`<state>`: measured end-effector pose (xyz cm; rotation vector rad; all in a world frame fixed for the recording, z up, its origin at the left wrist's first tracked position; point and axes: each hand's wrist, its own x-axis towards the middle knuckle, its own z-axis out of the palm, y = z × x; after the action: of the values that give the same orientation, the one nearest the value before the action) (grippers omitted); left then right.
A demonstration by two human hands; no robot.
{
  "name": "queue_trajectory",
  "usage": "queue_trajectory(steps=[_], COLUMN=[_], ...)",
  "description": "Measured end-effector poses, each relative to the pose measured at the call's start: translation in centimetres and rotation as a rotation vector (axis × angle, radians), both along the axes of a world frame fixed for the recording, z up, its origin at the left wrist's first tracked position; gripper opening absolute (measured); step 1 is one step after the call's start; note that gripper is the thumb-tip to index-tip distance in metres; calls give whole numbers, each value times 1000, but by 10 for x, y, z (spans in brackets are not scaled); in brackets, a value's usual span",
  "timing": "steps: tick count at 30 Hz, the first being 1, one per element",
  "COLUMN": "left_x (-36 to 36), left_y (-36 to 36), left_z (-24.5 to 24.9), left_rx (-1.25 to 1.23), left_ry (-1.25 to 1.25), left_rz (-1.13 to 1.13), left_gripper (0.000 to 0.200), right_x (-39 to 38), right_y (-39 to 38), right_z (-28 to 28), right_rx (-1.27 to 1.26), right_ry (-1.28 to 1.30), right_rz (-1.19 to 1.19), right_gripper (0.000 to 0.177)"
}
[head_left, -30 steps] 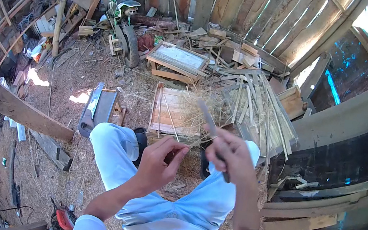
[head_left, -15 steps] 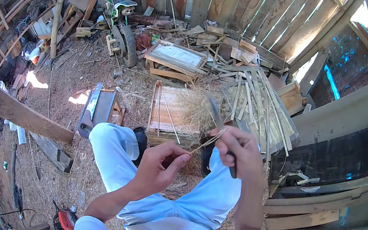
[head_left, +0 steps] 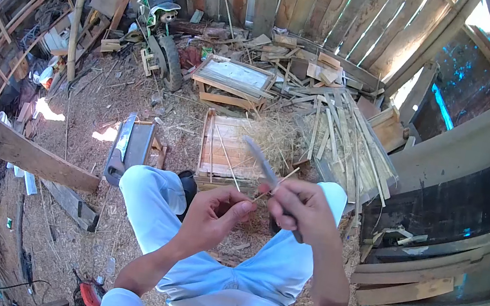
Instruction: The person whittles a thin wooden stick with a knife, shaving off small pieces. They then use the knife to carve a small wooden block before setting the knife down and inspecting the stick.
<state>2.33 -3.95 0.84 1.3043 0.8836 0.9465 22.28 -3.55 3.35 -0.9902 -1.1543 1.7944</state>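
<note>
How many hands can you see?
2. The left hand pinches a thin stick above the lap; the right hand, just beside it, grips a knife.

R hand (head_left: 299,209) w/ knife (head_left: 260,160) on stick (head_left: 275,181); L hand (head_left: 216,214) holds it.

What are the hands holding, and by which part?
The right hand grips a knife by its handle; left hand pinches a thin stick at its near end.

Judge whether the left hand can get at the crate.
Probably yes: nothing lies between the left hand and the crate, though it pinches a stick and the right hand grips a knife.
</note>
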Motion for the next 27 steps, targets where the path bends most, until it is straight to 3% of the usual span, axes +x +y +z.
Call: queue_trajectory(steps=[7,14,16,18,20,21,27], left_x=[2,1,-4,-9,-10,-10,-3], left_y=[0,3,1,-1,3,5,6], left_z=[-9,2,1,-1,-2,-3,-3], left_rx=[-28,-127,-155,-179,-189,-205,-110], left_ry=[-31,-93,-82,-46,-37,-31,-54], left_rz=[4,-56,-61,-84,-65,-44,-73], left_gripper=[13,16,16,17,17,18,18], right_x=[14,8,21,27,25,22,-5], right_y=[5,1,10,13,6,5,0], right_z=[9,-1,7,10,15,11,6], right_rx=[-42,10,14,-17,16,-6,30], right_ry=[134,41,88,152,94,189,80], right_rz=[-137,85,-188,-241,-156,-70,28], right_gripper=[30,28,29,31,35,38,35])
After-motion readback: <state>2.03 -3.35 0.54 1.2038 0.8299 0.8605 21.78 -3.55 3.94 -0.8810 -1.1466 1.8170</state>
